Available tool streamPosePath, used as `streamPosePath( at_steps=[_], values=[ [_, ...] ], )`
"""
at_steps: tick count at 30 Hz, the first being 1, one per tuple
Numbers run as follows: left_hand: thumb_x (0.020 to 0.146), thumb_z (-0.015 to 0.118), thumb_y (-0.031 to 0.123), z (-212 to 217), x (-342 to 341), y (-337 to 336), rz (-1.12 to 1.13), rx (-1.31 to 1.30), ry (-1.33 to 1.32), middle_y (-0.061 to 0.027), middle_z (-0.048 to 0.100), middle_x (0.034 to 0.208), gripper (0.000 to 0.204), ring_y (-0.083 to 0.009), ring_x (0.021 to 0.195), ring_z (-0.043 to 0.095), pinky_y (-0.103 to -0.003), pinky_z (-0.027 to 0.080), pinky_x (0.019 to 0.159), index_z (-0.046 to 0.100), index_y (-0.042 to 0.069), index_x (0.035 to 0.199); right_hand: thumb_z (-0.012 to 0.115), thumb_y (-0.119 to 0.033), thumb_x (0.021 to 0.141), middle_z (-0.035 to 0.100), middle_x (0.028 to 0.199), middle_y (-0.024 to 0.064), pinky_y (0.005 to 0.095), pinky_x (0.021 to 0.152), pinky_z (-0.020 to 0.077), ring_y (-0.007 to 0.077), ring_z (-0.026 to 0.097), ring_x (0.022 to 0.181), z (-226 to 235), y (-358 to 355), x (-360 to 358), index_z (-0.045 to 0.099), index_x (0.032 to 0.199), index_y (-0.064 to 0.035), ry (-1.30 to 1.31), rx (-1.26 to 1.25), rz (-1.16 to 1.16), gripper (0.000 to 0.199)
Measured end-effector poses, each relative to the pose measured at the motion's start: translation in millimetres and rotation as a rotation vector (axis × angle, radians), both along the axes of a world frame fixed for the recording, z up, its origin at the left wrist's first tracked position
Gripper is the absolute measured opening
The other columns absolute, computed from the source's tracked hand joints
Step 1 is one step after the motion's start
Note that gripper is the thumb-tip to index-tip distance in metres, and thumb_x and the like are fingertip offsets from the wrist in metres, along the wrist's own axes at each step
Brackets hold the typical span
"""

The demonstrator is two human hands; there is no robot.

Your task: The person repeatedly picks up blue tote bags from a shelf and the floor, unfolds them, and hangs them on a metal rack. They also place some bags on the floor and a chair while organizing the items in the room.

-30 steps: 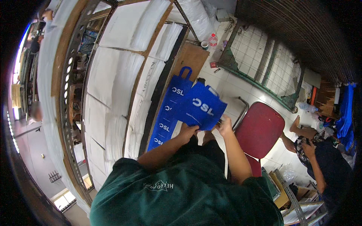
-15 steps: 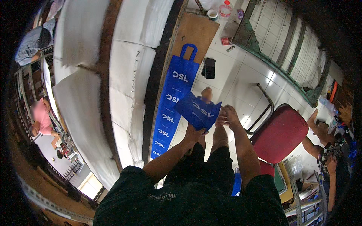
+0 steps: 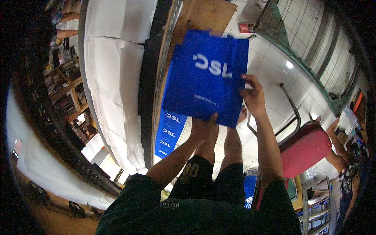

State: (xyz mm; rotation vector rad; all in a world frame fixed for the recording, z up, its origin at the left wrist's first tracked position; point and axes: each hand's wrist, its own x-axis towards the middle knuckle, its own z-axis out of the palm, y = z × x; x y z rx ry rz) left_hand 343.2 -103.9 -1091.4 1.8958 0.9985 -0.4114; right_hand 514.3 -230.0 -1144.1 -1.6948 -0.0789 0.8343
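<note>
A blue tote bag (image 3: 203, 82) with white printing is held up in front of me, its broad face toward the view. At its lower edge my left hand (image 3: 204, 128) is closed, thumb on the front and most fingers hidden behind. My right hand (image 3: 254, 96) pinches the right edge between thumb and fingers. Partly covered by the held bag, a row of overlapping blue bags (image 3: 169, 135) lies below it, to the left of my legs.
Stacked white sheets (image 3: 113, 78) fill the left side. A brown board (image 3: 207, 15) lies at the far end. To the right stand a red-seated chair (image 3: 307, 150) and a green metal frame (image 3: 297, 55). A red pack (image 3: 246, 28) lies on the tiles. Another person's arm (image 3: 335, 150) shows at far right.
The blue bag has come up and forward and now shows its full broad face. Both hands moved with it, the right one higher along its edge. The view has shifted too.
</note>
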Motion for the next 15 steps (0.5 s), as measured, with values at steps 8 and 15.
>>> streamPosePath(
  at_steps=[8,15],
  values=[
    [0.075,0.061,0.003,-183,59,85,0.875,-0.253,-0.332,-0.0130,0.049,0.107,0.057,-0.0229,0.091,0.053,-0.035,0.048,0.071,0.032,0.008,0.123,0.046,0.011,0.073,0.058,0.081,0.0028,0.0213,0.059,0.0429,0.0075,0.050,0.061,-200,93,23,0.052,0.117,-0.0027,-0.282,0.006,-0.068,0.046],
    [0.073,0.060,0.000,-321,24,156,0.705,-0.149,-0.304,-0.0130,0.051,0.108,0.053,-0.0245,0.088,0.054,-0.037,0.049,0.071,0.034,0.014,0.117,0.050,0.002,0.072,0.060,0.076,0.0171,0.0350,0.065,0.0494,0.0251,0.061,0.067,-320,165,2,0.053,0.117,-0.0125,-0.548,-0.160,-0.002,0.047]
  ],
)
